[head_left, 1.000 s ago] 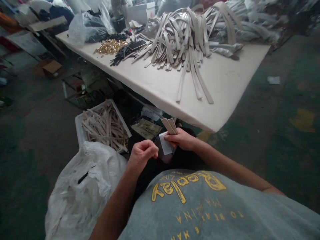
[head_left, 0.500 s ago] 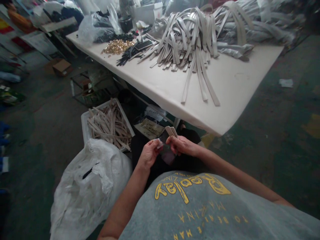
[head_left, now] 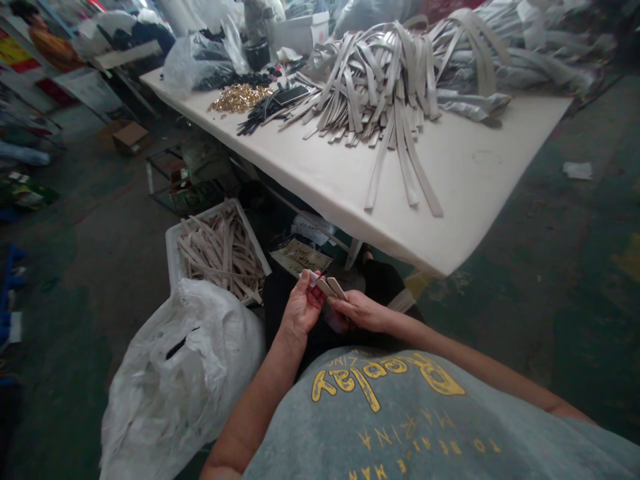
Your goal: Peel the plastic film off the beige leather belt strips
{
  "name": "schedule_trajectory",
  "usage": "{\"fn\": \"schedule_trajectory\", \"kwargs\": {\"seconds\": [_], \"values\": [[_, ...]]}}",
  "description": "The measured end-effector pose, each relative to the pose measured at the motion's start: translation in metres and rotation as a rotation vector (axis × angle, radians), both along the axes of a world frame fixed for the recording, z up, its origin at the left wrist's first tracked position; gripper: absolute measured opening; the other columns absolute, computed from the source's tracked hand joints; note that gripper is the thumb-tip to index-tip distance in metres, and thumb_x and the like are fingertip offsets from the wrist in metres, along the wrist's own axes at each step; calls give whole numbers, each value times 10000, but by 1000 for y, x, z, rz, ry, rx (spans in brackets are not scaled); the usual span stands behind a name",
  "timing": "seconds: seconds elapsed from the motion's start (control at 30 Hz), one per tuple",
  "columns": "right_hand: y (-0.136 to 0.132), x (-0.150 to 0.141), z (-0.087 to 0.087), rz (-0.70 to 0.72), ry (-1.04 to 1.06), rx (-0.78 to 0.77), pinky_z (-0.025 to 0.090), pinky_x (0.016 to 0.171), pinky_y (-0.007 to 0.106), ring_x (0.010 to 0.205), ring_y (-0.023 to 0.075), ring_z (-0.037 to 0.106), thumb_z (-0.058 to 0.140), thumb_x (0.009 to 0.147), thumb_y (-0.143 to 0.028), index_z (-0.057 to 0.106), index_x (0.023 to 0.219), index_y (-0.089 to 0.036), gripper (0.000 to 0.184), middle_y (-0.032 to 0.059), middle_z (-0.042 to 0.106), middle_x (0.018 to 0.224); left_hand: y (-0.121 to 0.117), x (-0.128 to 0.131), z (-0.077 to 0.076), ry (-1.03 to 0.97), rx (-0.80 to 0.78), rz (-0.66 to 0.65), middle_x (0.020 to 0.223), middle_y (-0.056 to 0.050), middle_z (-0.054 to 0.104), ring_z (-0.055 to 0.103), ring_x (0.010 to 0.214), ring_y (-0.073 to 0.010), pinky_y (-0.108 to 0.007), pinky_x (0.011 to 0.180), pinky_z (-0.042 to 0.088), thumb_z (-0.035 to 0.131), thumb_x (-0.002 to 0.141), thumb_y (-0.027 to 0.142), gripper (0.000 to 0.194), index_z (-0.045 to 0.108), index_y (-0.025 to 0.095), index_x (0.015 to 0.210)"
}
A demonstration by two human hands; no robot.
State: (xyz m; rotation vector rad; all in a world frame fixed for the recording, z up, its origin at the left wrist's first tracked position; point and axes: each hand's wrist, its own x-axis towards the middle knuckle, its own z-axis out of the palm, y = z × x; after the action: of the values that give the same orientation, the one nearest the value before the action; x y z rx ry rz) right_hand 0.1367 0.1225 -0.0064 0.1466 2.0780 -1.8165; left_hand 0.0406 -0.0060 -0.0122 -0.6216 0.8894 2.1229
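In front of my lap, my right hand [head_left: 359, 311] is closed around the ends of two flat beige straps [head_left: 332, 288], which point up and to the left. My left hand [head_left: 303, 305] pinches a small white piece [head_left: 313, 277] between thumb and fingers, right beside the strap ends. Whether the white piece touches the straps I cannot tell. More straps of a similar pale colour hang in a large pile of straps [head_left: 383, 87] on the table [head_left: 465, 180]. Below the hands, the rest of the held straps is mostly hidden.
Left of my legs stands a white crate [head_left: 175, 257] full of loose strips [head_left: 223, 250], with a white plastic sack [head_left: 175, 387] in front of it. Gold metal pieces [head_left: 239, 98] and dark strips [head_left: 265, 110] lie on the table's left side. Another person [head_left: 47, 40] is at the far left.
The strap ends have tipped left and down toward my left hand. My left hand has risen slightly with the white piece, and the hands are closer together.
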Motion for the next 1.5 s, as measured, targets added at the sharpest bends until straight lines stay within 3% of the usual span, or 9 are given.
{"fn": "schedule_trajectory", "kwargs": {"seconds": [0.3, 0.47, 0.63, 0.83, 1.0, 1.07, 1.2, 1.33, 1.5], "values": [[1, -7, -16, -22, -47, -86, 341, 383, 203, 381, 77, 436, 340, 866, -794, 524, 609, -161, 707, 9, 545, 508, 3, 13, -11, 121, 21, -118, 745, -17, 727, 673, 665, -112, -205, 656, 528, 826, 734, 242, 189, 679, 133, 781], [10, -1, -3, 4, -45, -124, 391, 391, 211, 383, 88, 479, 333, 882, -775, 546, 807, -162, 653, 3, 602, 588, 1, 15, -21, 148, 20, -168, 654, 2, 679, 605, 529, -100, -197, 492, 461, 853, 690, 254, 239, 667, 122, 761], [32, 23, 29, 0, -71, 169, 399, 413, 199, 418, 98, 529, 479, 922, -590, 546, 798, -180, 434, -20, 581, 582, -7, 1, -20, -17, -104, 104, 687, 6, 695, 660, 620, -100, -212, 612, 536, 719, 835, 168, 92, 648, 147, 781], [27, 4, 29, -99, -29, 471, 354, 427, 209, 423, 101, 527, 438, 966, -445, 565, 743, -177, 371, 8, 607, 579, 13, 29, -16, -73, -21, -54, 715, -25, 711, 663, 632, -106, -206, 608, 545, 704, 837, 123, 54, 667, 120, 799], [33, 22, 62, -102, 86, 525, 389, 494, 230, 452, 120, 556, 494, 955, -373, 621, 1192, -207, 316, -4, 664, 638, 11, 23, -14, -108, -35, 24, 709, -8, 691, 647, 614, -87, -190, 591, 533, 642, 889, 127, 92, 661, 128, 798], [36, 32, 76, -102, 156, 605, 398, 525, 237, 481, 129, 576, 514, 946, -347, 609, 1257, -234, 344, -6, 677, 649, 8, 20, -13, -121, -31, 32, 669, 12, 660, 612, 558, -68, -176, 556, 514, 624, 900, 119, 108, 652, 129, 795], [28, 18, 69, -93, 195, 785, 429, 617, 264, 686, 190, 664, 529, 941, -341, 638, 1250, -227, 347, 56, 736, 805, 12, 31, -12, -100, 15, -91, 605, 29, 602, 544, 484, -45, -143, 485, 464, 708, 840, 119, 80, 648, 111, 787], [23, 3, 57, -97, 117, 758, 451, 656, 288, 754, 219, 676, 500, 954, -333, 611, 1294, -192, 384, 85, 742, 850, 15, 35, -10, -69, 29, -130, 618, 26, 599, 549, 497, -51, -140, 472, 457, 760, 788, 114, 115, 646, 116, 790], [36, 28, 86, -92, 250, 762, 416, 591, 258, 622, 174, 642, 527, 918, -290, 588, 1313, -259, 400, 13, 712, 705, 9, 21, -3, -118, 56, -51, 595, 49, 543, 515, 483, -23, -113, 485, 456, 703, 834, 90, 124, 612, 119, 756]]}}
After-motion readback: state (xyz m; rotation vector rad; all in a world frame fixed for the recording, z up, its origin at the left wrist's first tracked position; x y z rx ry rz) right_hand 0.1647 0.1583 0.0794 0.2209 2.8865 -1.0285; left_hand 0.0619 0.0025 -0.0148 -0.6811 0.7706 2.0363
